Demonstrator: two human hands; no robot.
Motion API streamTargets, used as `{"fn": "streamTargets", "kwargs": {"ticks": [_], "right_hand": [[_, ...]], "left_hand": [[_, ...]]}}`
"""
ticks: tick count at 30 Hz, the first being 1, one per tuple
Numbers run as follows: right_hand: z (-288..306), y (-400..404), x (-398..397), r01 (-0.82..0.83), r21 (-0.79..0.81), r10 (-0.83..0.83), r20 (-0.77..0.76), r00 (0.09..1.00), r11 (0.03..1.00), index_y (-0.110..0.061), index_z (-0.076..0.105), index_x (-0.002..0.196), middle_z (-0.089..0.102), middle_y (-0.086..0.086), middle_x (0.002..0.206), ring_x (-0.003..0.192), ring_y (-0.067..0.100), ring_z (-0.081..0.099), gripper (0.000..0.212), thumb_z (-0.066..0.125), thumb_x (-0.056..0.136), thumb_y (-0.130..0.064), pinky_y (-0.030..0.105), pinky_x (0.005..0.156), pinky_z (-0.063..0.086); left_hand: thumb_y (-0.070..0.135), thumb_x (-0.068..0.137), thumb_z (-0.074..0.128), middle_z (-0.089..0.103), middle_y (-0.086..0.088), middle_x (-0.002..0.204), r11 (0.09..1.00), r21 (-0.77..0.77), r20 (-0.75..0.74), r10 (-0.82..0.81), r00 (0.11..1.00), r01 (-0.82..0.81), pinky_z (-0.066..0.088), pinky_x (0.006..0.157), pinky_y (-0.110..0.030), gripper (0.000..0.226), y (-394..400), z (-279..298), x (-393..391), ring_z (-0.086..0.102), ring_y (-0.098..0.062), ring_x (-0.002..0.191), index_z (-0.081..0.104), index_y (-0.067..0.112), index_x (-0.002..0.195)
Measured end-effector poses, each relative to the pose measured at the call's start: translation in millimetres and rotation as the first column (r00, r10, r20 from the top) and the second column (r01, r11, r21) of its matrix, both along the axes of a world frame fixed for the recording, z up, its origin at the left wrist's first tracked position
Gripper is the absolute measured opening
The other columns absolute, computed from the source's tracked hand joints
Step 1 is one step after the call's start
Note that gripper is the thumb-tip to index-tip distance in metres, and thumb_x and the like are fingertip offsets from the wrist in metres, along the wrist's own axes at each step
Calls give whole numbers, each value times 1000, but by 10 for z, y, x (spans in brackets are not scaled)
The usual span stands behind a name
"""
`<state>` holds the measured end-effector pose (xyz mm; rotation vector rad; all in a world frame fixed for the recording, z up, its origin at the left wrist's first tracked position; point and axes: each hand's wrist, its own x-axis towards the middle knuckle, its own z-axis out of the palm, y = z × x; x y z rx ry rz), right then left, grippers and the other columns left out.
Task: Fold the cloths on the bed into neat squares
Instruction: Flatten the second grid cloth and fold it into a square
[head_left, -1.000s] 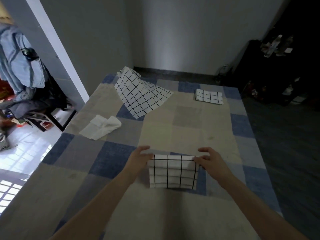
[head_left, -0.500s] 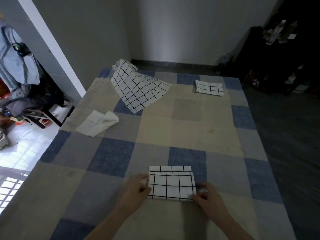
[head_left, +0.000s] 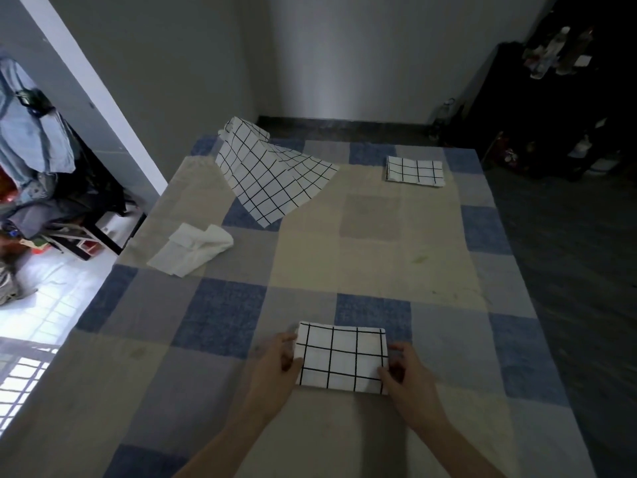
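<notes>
A folded white cloth with a black grid (head_left: 341, 358) lies flat near the front of the bed (head_left: 375, 236). My left hand (head_left: 275, 365) holds its left edge, fingers curled round it. At its right edge my right hand (head_left: 406, 374) pinches the near right corner. A second grid cloth, folded small (head_left: 414, 170), lies at the far right of the bed. An unfolded grid cloth (head_left: 272, 174) is draped at the far left, partly raised against the wall. A crumpled plain white cloth (head_left: 191, 250) sits at the left edge.
The bed has a patchwork cover of blue, grey and beige squares. A wall and white pillar (head_left: 89, 70) run along the left, with hanging clothes (head_left: 31, 139) and a bright tiled floor beyond. Dark furniture (head_left: 551, 108) stands at the right.
The cloth was held up by both hands, then folded over and laid flat. Both hands have slid from its top edge down to its sides.
</notes>
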<state>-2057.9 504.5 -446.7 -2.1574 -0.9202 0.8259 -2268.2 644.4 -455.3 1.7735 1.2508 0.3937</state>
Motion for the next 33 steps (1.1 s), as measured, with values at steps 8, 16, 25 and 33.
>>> {"fn": "streamTargets", "kwargs": {"ticks": [8, 16, 25, 33], "right_hand": [[-99, 144, 12, -23, -72, 25, 34, 999, 997, -23, 43, 124, 58, -12, 83, 73, 0, 55, 35, 60, 93, -24, 19, 62, 43], [-124, 205, -50, -47, -132, 67, 148, 987, 990, -27, 42, 125, 53, -15, 79, 68, 1, 52, 36, 59, 93, -27, 24, 57, 43], [-169, 256, -97, -43, -185, 114, 391, 913, 982, -18, 42, 130, 58, 5, 111, 90, 24, 62, 41, 55, 91, -15, 32, 59, 44], [-343, 424, -356, -400, -69, 366, 567, 738, 914, -20, 27, 149, 31, 4, 155, 140, 18, 31, 52, 27, 101, -38, 38, 113, 28]], "left_hand": [[3, 88, 59, 46, 9, 64, 999, 18, -70, 53, 996, -51, 39, 53, -18, 33, -89, -14, 15, 48, -2, 54, 48, 30, 103], [24, 79, 55, 46, 7, 122, 829, 407, -404, -214, 889, 384, 41, 88, -34, 42, -295, -56, 117, 46, -14, 106, 47, 31, 119], [42, 96, 29, 6, 8, 161, 769, 305, -478, -387, 788, 562, -2, 119, -37, 52, -468, -415, 401, -3, -16, 148, 30, 31, 146], [40, 87, 43, 25, -5, 158, 738, 268, -581, -389, 715, 620, 17, 110, -43, 69, -454, -536, 393, 14, -24, 147, 28, 15, 151]]}}
